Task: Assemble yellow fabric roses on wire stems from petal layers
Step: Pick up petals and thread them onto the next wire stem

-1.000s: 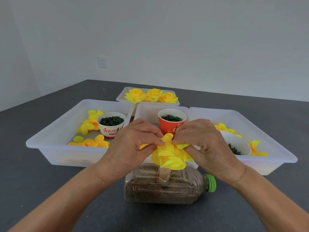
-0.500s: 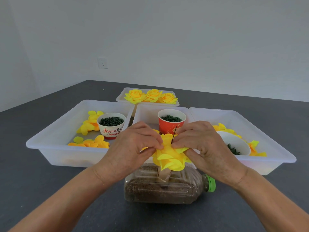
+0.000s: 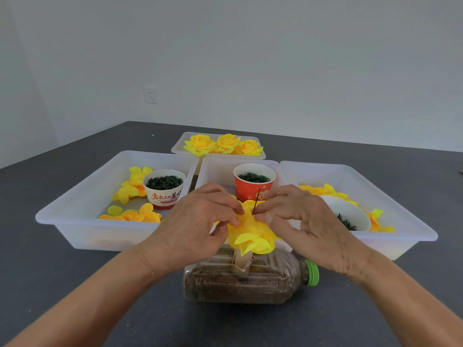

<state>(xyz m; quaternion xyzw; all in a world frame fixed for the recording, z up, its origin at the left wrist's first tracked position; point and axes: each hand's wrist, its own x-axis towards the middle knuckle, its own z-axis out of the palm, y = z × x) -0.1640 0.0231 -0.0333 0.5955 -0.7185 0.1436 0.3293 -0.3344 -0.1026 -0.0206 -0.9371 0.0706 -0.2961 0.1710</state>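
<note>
Head view, the only one.

Left hand (image 3: 198, 229) and right hand (image 3: 300, 221) both pinch the top petal layer (image 3: 246, 209) of a half-built rose (image 3: 250, 236). Grip on each side: fingertips closed on the fabric, either side of the wire stem (image 3: 256, 202). The wire pokes up through the layer's centre, dark and thin, near upright.

The rose sits just above a plastic bottle (image 3: 245, 279) lying on its side on the worktop (image 3: 75, 284), green cap to the right, brown fill inside. It looks like the stand for the wire; the wire's lower end is hidden under the petals.

Progress, my read:
- Done: three finished roses (image 3: 225, 144) in the far tray (image 3: 180, 149).
- In hand: a fourth, several layers stacked, top layer being seated down the wire.
- Left: loose petals (image 3: 132, 189) in the left tray (image 3: 75, 209) and more in the right tray (image 3: 400, 221), so plenty of stock. Can't tell how many layers this rose still needs.

Small green parts are in the white cup (image 3: 164, 187), the red cup (image 3: 253, 184) in the middle tray, and a white bowl (image 3: 350, 214) on the right. Probably fasteners or calyx bits, too small to tell. None is on the current rose as far as I can see.
</note>
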